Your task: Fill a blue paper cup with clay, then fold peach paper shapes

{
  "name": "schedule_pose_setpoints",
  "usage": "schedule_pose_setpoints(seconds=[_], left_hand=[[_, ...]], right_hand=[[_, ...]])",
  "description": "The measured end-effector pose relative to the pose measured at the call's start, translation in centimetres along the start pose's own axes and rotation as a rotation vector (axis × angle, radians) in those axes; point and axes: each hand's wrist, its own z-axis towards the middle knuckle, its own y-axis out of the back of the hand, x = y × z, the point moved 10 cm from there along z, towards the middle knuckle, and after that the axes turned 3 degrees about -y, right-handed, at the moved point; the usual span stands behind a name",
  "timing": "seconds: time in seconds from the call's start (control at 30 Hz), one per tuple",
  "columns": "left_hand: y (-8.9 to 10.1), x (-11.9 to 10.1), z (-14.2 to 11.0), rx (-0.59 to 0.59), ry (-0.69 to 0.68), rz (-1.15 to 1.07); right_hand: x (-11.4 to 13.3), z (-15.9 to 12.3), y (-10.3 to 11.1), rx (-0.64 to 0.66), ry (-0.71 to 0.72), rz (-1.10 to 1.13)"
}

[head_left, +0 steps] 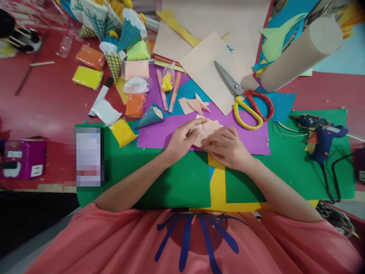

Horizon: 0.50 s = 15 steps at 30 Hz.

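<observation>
A pale peach paper piece (209,128) with pointed edges is between my two hands, over a purple paper strip (159,133). My left hand (184,139) holds its left side, index finger stretched along the top and thumb below. The fingers of my right hand (228,146) are bent together at its lower right edge; their tips are partly hidden. Just beyond lie peach paper scraps (189,105). Scissors (236,88) with one red and one yellow handle rest on a peach sheet (205,62). A small blue patterned cone (151,116) lies left of my hands.
Green sheets (176,182) cover the table's near side. At right are a blue glue gun (325,142) with its cord and a cardboard tube (299,55). Clay packets (122,132), a marker (101,97), decorated cones (114,62) and a phone (89,156) are at left.
</observation>
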Motion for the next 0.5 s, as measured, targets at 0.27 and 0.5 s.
schedule_pose_setpoints(seconds=[0.27,0.5], left_hand=[[-0.5,-0.5,-0.7,-0.008,-0.004,0.026],[-0.7,-2.4,-0.7,0.079,-0.131,0.068]], right_hand=[[-0.8,0.0,0.0,0.004,-0.088,0.190],[-4.1,-0.8,0.6,-0.103,-0.456,0.383]])
